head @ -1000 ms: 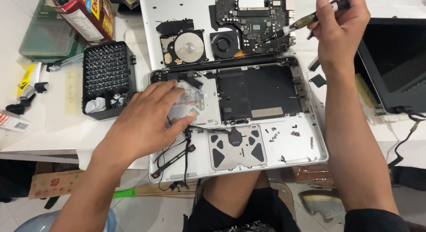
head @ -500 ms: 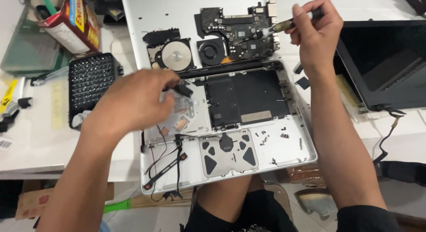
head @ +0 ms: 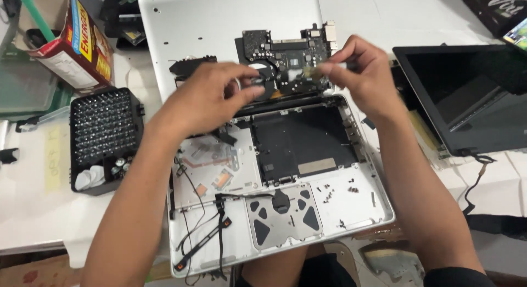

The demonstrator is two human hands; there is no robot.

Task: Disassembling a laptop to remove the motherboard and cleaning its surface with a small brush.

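A disassembled silver laptop case (head: 351, 210) lies open in front of me, its trackpad underside (head: 282, 215) near me and loose black cables (head: 203, 226) at its left. A black logic board with a fan (head: 285, 56) rests on the silver bottom cover (head: 219, 23) behind it. My right hand (head: 365, 73) grips a screwdriver (head: 318, 70) with its tip pointing left. My left hand (head: 208, 97) hovers over the fan area, fingers pinched close to the screwdriver tip; what they hold is too blurred to tell.
A black tray of screwdriver bits (head: 104, 138) stands left of the case. A cardboard box (head: 77, 45) sits at the back left. A detached dark display panel (head: 466, 95) lies at the right, with a cable (head: 477, 177). Small screws (head: 335, 191) lie on the palm rest.
My left hand lifted off the left side of the case and rose toward the screwdriver tip. My right hand moved left and nearer, bringing the screwdriver over the logic board.
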